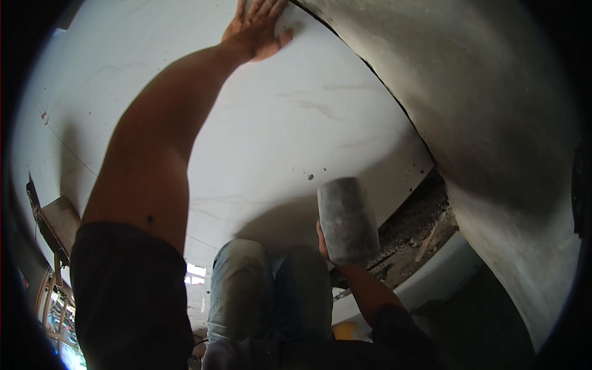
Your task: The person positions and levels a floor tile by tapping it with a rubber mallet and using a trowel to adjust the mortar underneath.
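Note:
My left hand (256, 32) rests with fingers spread on a large white marble-patterned tile (265, 142), far ahead of me and close to the wall. Nothing is held in it. In front of my knees, at the right, my right hand (322, 239) grips a rubber mallet (348, 221). The mallet's thick grey cylindrical head is raised above the tile and casts a shadow on it. Its head covers the handle and most of my fingers.
A plastered wall (505, 86) rises along the right, with a narrow dark gap at the tile's edge. Rough mortar (419, 231) lies exposed near the right corner. Small crumbs (311, 177) dot the tile. A thin string (71, 148) crosses at left, near a brown object (60, 222).

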A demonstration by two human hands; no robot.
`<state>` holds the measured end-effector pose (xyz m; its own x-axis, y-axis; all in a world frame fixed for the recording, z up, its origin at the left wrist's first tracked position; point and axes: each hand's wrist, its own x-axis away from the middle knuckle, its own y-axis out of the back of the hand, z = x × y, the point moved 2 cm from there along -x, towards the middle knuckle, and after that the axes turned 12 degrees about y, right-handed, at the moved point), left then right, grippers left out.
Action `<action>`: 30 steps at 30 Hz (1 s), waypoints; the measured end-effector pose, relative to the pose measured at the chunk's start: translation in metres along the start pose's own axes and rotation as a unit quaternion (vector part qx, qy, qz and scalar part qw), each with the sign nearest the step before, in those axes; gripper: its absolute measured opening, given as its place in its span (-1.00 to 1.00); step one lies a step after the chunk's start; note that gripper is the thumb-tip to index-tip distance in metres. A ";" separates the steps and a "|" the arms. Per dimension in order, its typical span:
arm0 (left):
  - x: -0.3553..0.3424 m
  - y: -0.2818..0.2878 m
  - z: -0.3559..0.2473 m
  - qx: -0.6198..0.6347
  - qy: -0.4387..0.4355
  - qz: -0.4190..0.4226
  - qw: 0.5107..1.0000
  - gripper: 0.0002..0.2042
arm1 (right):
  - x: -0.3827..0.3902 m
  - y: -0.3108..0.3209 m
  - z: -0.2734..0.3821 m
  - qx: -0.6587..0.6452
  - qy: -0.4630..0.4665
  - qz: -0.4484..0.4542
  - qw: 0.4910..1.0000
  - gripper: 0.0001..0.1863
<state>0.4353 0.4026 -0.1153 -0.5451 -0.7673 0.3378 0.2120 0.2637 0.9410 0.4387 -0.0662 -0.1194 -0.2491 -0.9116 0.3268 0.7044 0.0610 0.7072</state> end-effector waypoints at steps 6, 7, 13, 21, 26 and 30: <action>0.007 0.005 0.001 0.025 0.020 0.031 0.999 -0.31 | -0.004 0.000 0.000 -0.137 0.011 -0.036 0.990 -0.77; 0.007 0.010 -0.002 0.059 0.025 0.040 0.997 -0.31 | 0.007 -0.010 -0.008 -0.237 -0.022 -0.023 0.971 -0.77; 0.002 -0.002 0.005 0.017 0.031 0.010 0.999 -0.29 | 0.002 -0.011 0.000 -0.106 0.025 -0.042 0.993 -0.74; 0.031 -0.067 0.006 0.086 0.101 -0.173 0.976 -0.28 | 0.008 -0.016 -0.008 0.022 0.041 -0.049 0.998 -0.74; 0.069 -0.075 0.015 0.134 0.139 -0.147 0.970 -0.29 | -0.003 0.002 0.031 -0.172 -0.141 -0.036 0.974 -0.69; 0.065 -0.069 0.007 0.151 0.149 -0.160 0.964 -0.32 | 0.009 -0.014 -0.003 -0.114 -0.109 -0.005 0.987 -0.66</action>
<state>0.3803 0.3389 -0.1580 -0.2765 -0.9597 0.0512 -0.1991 0.1093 0.9739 0.4286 -0.0766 -0.1281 -0.3761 -0.8015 0.4650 0.8267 -0.0637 0.5590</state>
